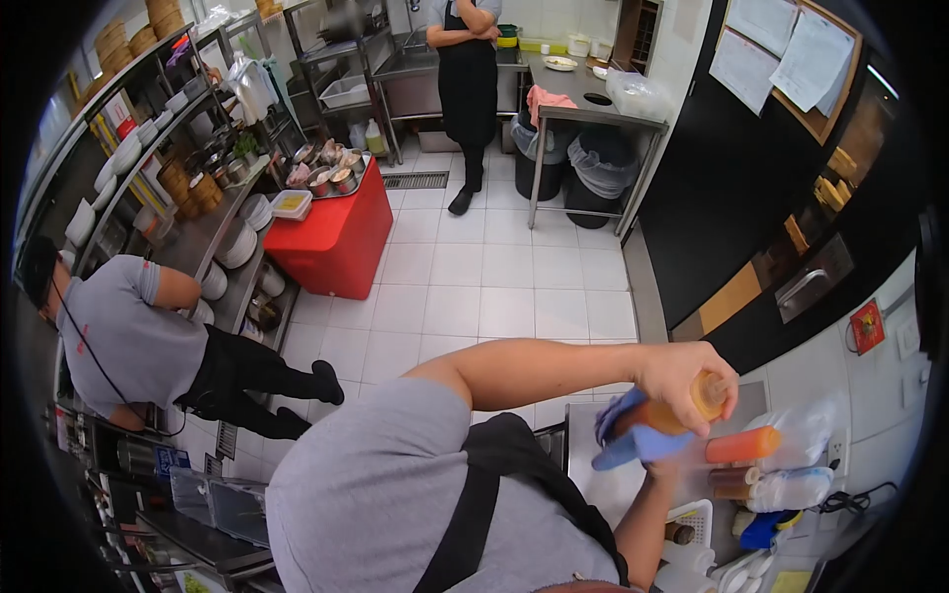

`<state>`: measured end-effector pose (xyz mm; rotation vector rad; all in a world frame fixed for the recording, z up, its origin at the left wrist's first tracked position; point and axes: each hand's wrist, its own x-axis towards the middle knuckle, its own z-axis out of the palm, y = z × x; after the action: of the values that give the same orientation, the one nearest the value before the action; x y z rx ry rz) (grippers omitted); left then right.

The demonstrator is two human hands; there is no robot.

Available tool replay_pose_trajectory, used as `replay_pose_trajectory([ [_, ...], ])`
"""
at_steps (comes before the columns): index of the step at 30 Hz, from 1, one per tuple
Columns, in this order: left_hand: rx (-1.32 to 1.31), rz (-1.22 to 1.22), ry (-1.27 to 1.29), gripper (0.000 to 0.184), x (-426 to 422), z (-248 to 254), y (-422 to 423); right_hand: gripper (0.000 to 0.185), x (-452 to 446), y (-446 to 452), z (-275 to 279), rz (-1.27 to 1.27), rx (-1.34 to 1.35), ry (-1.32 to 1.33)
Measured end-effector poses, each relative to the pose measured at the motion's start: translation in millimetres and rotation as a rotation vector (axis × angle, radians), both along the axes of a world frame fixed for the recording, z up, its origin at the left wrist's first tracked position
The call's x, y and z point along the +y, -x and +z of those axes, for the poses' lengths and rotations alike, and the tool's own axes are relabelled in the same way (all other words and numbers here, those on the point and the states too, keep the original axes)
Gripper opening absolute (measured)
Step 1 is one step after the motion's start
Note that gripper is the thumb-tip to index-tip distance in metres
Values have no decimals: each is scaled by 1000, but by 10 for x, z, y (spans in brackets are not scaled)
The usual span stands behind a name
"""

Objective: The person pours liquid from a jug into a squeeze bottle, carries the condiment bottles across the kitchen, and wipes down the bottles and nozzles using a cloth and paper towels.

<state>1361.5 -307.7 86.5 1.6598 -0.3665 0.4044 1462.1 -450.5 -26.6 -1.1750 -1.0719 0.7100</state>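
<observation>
My left hand [684, 376] is closed around the capped end of a squeeze bottle [652, 419] with orange-brown contents, tilted over the metal counter. A blue cloth [647, 445] is wrapped against the bottle's side and far end. My right hand [666, 468] is below it, pressing the cloth to the bottle, its fingers partly hidden by the cloth. Just right of my hands, an orange bottle [736, 447] lies on its side. Beside it are brown-filled containers [733, 476] and clear plastic wrapping [806, 430].
A white basket [695, 519] stands near my right forearm. To the left, a person [148, 316] bends at shelves [222, 212]. A red box [331, 237] bears trays of food. Another person [468, 89] stands by the sink. Bins [600, 173] are under a metal table [603, 114].
</observation>
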Motion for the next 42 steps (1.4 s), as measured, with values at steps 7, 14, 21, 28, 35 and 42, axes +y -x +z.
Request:
replay_pose_trajectory([
  [7,-54,886,120,36,-586,-108,-165,45,200,305,-584,-651,-215,21],
  [14,-50,-97,60,31,-241,96,-110,56,-236,-264,-319,230,38,41],
  [21,88,-107,339,60,-229,143,-165,64,-238,-153,-211,-3,-3,41],
  [28,-86,668,54,54,-528,7,-183,66,41,195,94,-433,-9,-83],
  [35,-18,-121,291,50,-249,105,11,55,-146,68,-24,206,136,-10],
  [42,-189,-127,-111,56,-486,167,-3,44,-56,159,69,-195,90,-35],
])
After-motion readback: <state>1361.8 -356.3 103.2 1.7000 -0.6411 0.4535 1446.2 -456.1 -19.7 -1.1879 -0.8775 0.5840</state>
